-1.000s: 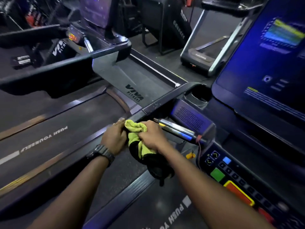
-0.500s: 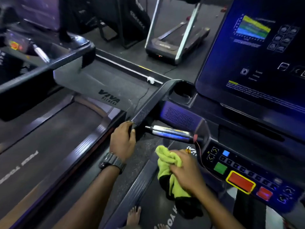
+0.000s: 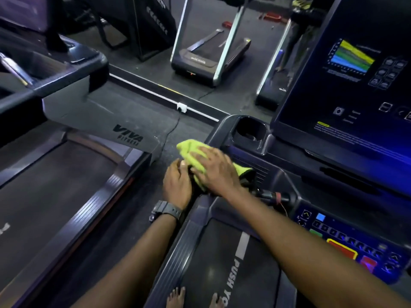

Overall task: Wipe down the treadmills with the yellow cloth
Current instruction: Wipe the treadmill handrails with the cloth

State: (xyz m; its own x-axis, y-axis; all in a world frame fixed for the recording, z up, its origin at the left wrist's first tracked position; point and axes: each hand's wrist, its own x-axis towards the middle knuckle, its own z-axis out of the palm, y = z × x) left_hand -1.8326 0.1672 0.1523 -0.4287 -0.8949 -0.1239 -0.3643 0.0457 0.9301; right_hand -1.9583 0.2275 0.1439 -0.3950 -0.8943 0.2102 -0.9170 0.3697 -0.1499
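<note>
My right hand (image 3: 214, 172) lies flat on the yellow cloth (image 3: 189, 150) and presses it onto the left handrail of the treadmill (image 3: 219, 130) I stand on, just below its cup holder. The cloth's black underside hangs off toward the speaker grille. My left hand (image 3: 176, 183), with a dark watch at the wrist, grips the same handrail right beside the cloth, its fingers touching it. The handrail under both hands is hidden. The treadmill's belt reads "PUSH YO" between my arms.
The console screen (image 3: 347, 85) glows at the right, with a button panel (image 3: 342, 243) below it. A second treadmill (image 3: 93, 123) marked VIVA FITNESS stands on the left. A mirror (image 3: 211, 47) behind shows more machines. Bare toes (image 3: 175, 296) show at the bottom edge.
My right hand has carried the cloth up from below the metal grip bar onto the left handrail near the cup holder. My left hand kept its hold on the rail. The view shifted.
</note>
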